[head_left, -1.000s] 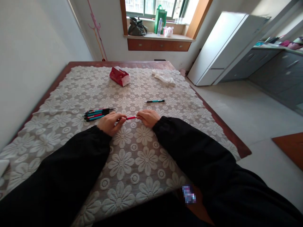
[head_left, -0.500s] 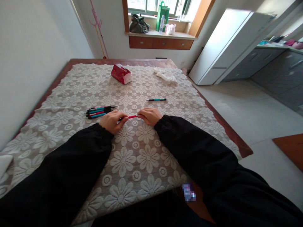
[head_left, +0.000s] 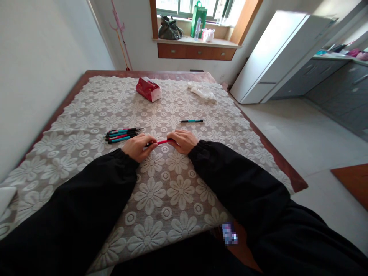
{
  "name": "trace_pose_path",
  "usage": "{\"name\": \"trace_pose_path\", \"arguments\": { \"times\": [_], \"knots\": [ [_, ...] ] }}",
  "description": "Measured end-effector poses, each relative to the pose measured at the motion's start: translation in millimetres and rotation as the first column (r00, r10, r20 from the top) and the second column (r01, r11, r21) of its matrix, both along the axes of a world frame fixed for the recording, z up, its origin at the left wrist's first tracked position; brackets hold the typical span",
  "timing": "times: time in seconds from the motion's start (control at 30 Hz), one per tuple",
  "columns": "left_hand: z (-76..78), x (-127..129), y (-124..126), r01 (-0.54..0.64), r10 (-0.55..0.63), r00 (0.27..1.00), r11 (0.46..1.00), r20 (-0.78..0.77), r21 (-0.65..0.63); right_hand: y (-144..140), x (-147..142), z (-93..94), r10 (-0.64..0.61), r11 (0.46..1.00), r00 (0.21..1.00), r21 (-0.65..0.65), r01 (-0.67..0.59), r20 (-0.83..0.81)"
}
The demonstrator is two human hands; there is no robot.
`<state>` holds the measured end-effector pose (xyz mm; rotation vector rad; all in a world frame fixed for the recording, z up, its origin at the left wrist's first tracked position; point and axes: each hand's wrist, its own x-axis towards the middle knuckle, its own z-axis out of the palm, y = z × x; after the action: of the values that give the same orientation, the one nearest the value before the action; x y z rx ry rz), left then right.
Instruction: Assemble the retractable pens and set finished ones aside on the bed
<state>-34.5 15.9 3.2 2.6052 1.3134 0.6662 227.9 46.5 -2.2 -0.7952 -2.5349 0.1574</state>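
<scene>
A slim, smooth-looking pen (head_left: 164,142) with a red barrel and dark end portions is held between the two hands, just above or on the cloth near the middle of the desk (head_left: 97,73); whether the cloth is touched by it cannot be told. One end is pinched between the thumb and fingers of the left hand (head_left: 139,148), and the other is gripped by the curled fingers of the right hand (head_left: 183,142), so that only the red middle and a little black are left exposed. The pen's long axis is laid almost straight across, from left to right, with the right end set slightly farther from the body. Which end bears the tip cannot be told, as both are largely covered by fingers.

The desk's reddish-brown wooden border is left bare around a lacy tablecloth (head_left: 180,190), patterned with raised pale flowers and small rings on a greyish, woven ground. Beside the left hand, slender pens in black, teal and red are gathered in a pile (head_left: 122,135), roughly parallel to one another. Beyond the right hand, a single teal-and-black pen (head_left: 191,120) is laid crosswise, its narrow tip pointed left. Farther back, a glossy red tissue packet (head_left: 147,89) and a crumpled, whitish plastic bag (head_left: 202,93) are seen.
</scene>
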Motion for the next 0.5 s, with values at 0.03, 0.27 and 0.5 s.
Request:
{"name": "trace_pose_path", "arguments": {
  "times": [0.03,0.27,0.5],
  "knots": [
    [0.1,-0.1,0.4,0.016,-0.016,1.000,1.000,-0.012,0.006,-0.6,-0.3,1.0,0.001,1.000,1.000,0.006,-0.001,0.007],
    [-1.1,0.5,1.8,0.050,-0.050,0.999,0.999,0.012,0.001,-2.0,0.0,-0.5,-0.052,0.998,0.997,0.024,0.051,0.052],
    [2.4,2.5,-0.5,0.060,-0.060,0.998,0.998,0.023,-0.011,-0.1,-0.2,-1.7,0.061,0.998,0.989,-0.012,-0.059,0.133]
  ]
}}
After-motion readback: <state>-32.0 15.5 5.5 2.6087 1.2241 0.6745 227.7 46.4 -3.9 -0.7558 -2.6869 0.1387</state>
